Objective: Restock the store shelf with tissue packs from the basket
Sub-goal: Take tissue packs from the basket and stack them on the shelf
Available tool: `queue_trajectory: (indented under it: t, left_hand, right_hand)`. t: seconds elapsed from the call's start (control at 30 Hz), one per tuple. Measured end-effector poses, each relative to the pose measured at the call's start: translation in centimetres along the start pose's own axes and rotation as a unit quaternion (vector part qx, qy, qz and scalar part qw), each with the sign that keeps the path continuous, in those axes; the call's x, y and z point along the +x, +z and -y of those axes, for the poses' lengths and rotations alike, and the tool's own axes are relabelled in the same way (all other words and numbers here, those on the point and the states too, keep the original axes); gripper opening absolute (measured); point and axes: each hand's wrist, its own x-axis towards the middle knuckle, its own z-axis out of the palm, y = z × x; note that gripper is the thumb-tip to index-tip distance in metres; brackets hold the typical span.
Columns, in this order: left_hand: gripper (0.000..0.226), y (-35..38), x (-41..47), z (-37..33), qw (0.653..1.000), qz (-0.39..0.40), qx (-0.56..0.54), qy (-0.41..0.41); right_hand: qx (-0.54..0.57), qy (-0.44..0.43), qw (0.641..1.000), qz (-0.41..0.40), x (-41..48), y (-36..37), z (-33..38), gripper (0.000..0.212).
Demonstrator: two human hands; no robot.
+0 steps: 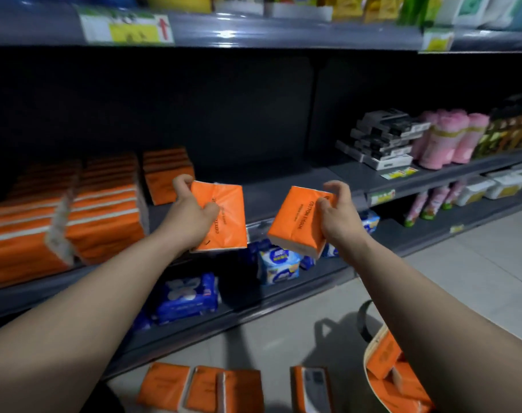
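My left hand grips one orange tissue pack by its left edge, held up in front of the middle shelf. My right hand grips a second orange tissue pack by its right side, tilted. Stacks of orange packs fill the left part of that shelf, with one more stack behind my left hand. The basket stands on the floor at lower right, partly hidden by my right forearm, with orange packs inside.
Several orange packs lie on the floor below. Blue tissue bundles sit on the lower shelf. Black boxes and pink rolls stand at the right of the middle shelf. An upper shelf carries price labels.
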Motion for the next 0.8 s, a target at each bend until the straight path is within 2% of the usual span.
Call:
queue_trajectory:
  t: [0.1, 0.23, 0.37, 0.43, 0.5, 0.63, 0.8]
  left_hand:
    - [0.061, -1.7, 1.0, 0.1, 1.000, -0.017, 0.020, -0.008]
    - [0.060, -3.5, 4.2, 1.2, 0.995, -0.025, 0.093, -0.014]
    - [0.039, -4.4, 8.0, 2.6, 0.988, -0.030, 0.146, 0.031]
    - [0.036, -4.5, 9.7, 3.4, 0.983, -0.015, 0.170, 0.061]
    - [0.038, -4.4, 11.3, 4.2, 0.976, 0.011, 0.198, 0.084]
    - [0.046, -3.9, 14.2, 5.7, 0.963, 0.045, 0.249, 0.094]
    - [0.046, -3.2, 16.3, 7.0, 0.950, 0.043, 0.296, 0.093]
  right_hand:
    - [-0.011, 0.014, 1.000, 0.013, 0.7, 2.5, 0.6, 0.023]
    - [0.032, 0.100, 0.994, 0.013, 2.2, 5.0, 1.0, 0.018]
    - [0.098, 0.214, 0.970, 0.059, 3.6, 6.7, 1.3, 0.044]
    - [0.119, 0.239, 0.960, 0.085, 4.0, 7.8, 1.4, 0.058]
    - [0.117, 0.240, 0.958, 0.102, 4.6, 8.9, 1.3, 0.069]
    - [0.117, 0.204, 0.965, 0.113, 5.8, 11.2, 0.9, 0.058]
    - [0.132, 0.165, 0.974, 0.086, 6.6, 13.7, 0.8, 0.067]
